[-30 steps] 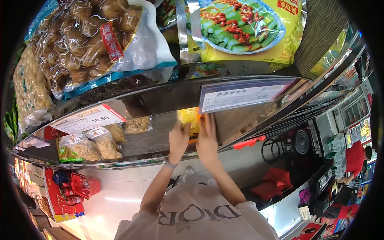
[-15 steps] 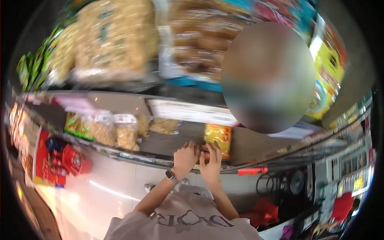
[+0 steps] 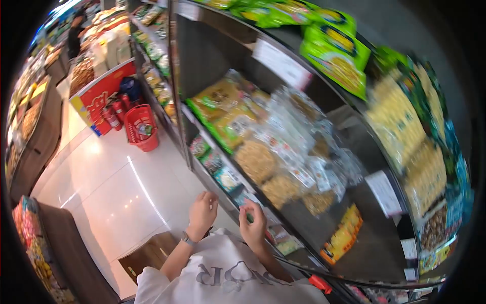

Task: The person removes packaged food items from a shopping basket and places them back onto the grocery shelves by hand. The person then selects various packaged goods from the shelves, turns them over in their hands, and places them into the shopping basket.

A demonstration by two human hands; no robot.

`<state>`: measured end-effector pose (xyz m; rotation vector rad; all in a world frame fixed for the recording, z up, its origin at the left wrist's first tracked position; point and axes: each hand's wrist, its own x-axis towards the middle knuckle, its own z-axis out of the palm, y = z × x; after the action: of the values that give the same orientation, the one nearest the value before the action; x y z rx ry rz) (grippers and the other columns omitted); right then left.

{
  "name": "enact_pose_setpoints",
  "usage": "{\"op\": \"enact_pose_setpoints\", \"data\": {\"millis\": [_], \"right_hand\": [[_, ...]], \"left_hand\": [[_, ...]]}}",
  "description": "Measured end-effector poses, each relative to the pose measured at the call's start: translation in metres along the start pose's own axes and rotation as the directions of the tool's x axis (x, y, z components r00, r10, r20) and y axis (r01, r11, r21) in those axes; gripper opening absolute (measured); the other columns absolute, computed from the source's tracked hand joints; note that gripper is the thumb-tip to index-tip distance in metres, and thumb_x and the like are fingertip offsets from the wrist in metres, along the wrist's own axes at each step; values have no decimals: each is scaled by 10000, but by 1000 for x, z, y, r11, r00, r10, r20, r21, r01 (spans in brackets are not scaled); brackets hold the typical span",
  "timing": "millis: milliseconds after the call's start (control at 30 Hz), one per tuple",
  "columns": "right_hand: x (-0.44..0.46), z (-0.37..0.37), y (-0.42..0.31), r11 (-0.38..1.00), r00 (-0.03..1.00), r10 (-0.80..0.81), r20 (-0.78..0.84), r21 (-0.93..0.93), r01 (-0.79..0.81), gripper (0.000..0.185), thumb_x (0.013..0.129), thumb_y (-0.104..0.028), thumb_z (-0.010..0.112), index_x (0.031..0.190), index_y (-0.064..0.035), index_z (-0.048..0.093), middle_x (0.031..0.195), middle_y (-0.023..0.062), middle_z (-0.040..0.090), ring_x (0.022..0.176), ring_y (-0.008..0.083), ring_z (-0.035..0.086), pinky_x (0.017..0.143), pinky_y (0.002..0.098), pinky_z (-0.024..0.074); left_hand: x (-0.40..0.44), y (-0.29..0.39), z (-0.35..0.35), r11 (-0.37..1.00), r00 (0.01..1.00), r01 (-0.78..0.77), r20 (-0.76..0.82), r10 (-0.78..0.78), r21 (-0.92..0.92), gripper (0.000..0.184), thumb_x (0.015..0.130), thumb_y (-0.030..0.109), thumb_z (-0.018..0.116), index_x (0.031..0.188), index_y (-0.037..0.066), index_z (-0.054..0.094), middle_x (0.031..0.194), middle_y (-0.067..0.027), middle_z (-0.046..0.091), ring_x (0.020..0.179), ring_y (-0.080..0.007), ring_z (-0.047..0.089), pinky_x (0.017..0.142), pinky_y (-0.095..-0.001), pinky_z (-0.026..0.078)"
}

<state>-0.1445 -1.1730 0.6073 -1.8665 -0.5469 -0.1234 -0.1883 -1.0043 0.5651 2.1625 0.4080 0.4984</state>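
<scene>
My left hand [image 3: 203, 212], with a watch [image 3: 189, 238] at the wrist, hovers over the floor beside the shelf. Its fingers are loosely bent, and I see nothing in them. Close to the shelf's front edge is my right hand [image 3: 252, 223], fingers curved with a gap between thumb and fingertips; no held thing shows. Beyond it, bags of pale dried food [image 3: 256, 161] and crumpled clear plastic packets [image 3: 293, 137] lie on the dark shelf [image 3: 364, 223]. A yellow-orange packet [image 3: 342, 234] rests nearer its right end, apart from both hands.
Green packets [image 3: 338, 61] and large bags of yellowish dried food [image 3: 397, 119] fill the upper shelf. A red basket [image 3: 142, 129] stands on the floor by fire extinguishers [image 3: 114, 114]. Display counters [image 3: 38, 137] line the left, with a person [image 3: 75, 35] far off.
The view has swung left along the shelf. Both hands have drawn back from the yellow packet, which stays on the shelf, now farther right in view.
</scene>
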Motion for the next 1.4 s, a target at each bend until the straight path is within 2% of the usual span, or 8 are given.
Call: {"op": "enact_pose_setpoints", "data": {"millis": [133,433,567,733,867,967,1067,1400], "right_hand": [[29,91,12,963,989,128,73,230,-142,192,940,-59,668,1098,-7,572,993,113,664,900,170,644,805,302,519],[112,246,11,869,816,248,522,254,-426,60,990,-37,575,1001,21,586,1010,86,679,927,125,633,857,262,506],[154,318,18,825,723,295,624,216,-523,97,997,-41,568,1035,42,602,1003,91,686,917,128,651,853,264,528],[217,426,20,812,722,212,658,293,-505,126,978,-82,614,993,28,671,902,73,719,816,110,651,755,258,523],[283,514,13,834,583,183,792,189,-519,191,997,-106,565,1004,43,685,910,81,734,807,127,664,761,269,527],[325,582,5,959,262,30,965,46,-281,296,1002,-199,517,1045,34,696,783,124,733,722,170,702,722,302,532],[368,643,-29,971,130,202,971,-181,-153,293,997,-211,561,1025,53,686,760,102,731,673,159,689,683,304,537],[431,815,-5,821,186,298,936,-152,-550,341,869,-13,494,1170,39,644,800,176,721,456,186,654,486,290,520]], "left_hand": [[18,-55,-82,969,960,246,-135,-243,6,115,871,59,635,983,38,621,956,-129,628,804,-282,666,719,-403,531],[73,-171,-178,926,839,357,-394,-376,-123,76,1004,55,513,1052,-3,522,892,-163,620,748,-275,658,666,-388,509],[117,-207,-213,893,803,428,-396,-446,-138,81,1027,72,506,1034,-9,509,936,-128,647,763,-197,673,683,-329,534],[185,-261,-271,821,767,545,-297,-570,-169,143,1026,131,525,995,-6,553,660,-80,636,575,-158,630,549,-280,462],[250,-302,-323,741,705,634,-227,-671,-222,180,1006,124,473,1019,16,616,549,-91,613,509,-201,636,514,-330,463],[288,-341,-355,692,650,631,-248,-719,-351,329,924,23,374,1024,-6,687,523,-90,592,447,-155,616,430,-288,431],[322,-371,-376,598,591,503,-257,-765,-624,334,913,13,374,1031,-55,679,527,-91,595,427,-183,621,406,-260,433],[435,-550,-445,578,580,532,-231,-781,-619,316,969,58,399,963,-61,692,642,-96,683,603,-146,646,600,-271,522]]}}
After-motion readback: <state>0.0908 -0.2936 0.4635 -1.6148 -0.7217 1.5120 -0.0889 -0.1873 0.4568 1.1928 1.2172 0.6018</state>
